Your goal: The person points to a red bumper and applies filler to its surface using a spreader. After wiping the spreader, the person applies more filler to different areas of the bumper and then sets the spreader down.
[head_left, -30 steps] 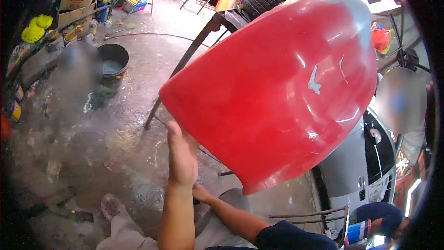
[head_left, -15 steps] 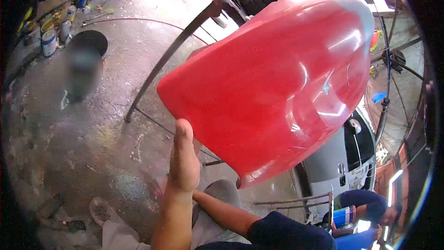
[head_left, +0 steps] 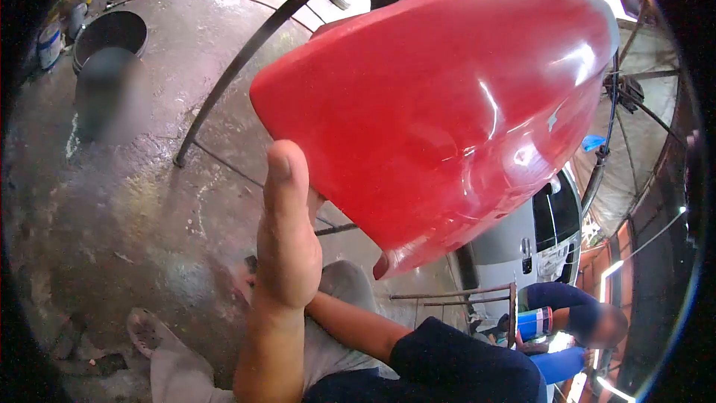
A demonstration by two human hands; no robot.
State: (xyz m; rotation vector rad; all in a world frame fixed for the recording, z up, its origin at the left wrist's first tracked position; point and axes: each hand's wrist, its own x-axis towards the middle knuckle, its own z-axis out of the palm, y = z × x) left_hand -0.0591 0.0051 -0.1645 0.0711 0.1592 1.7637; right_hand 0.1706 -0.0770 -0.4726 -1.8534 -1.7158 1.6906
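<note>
My right arm [head_left: 358, 332] lies closest, its dark blue sleeve crossing low over my grey-trousered knee [head_left: 343, 283]. The right hand is hidden behind my other wrist, so I cannot tell whether it is open or closed. In front of it my left hand [head_left: 287, 231] is raised edge-on, flat and open with the fingers straight and together, and it holds nothing. It stands right by the lower left edge of the red panel [head_left: 447, 104], though from this angle I cannot tell whether the fingertips touch it. The panel fills the view above and to the right of that hand, tilted and propped on a dark metal stand [head_left: 239, 67]. Its surface is glossy all over, apart from a small pale chip [head_left: 556, 123] near its far side. I judge the colour coat is on and the panel is in place on the stand. What seems left is checking the surface and seeing to that chip, and no tool is in my hand for it. My sandalled foot [head_left: 142, 325] rests below on the stained concrete floor [head_left: 134, 201]. Beyond the panel's lower tip lies a grey and black car part [head_left: 522, 246], and a co-worker in blue [head_left: 574, 306] crouches beside it. Far off to the left a black bucket [head_left: 112, 30] stands.
</note>
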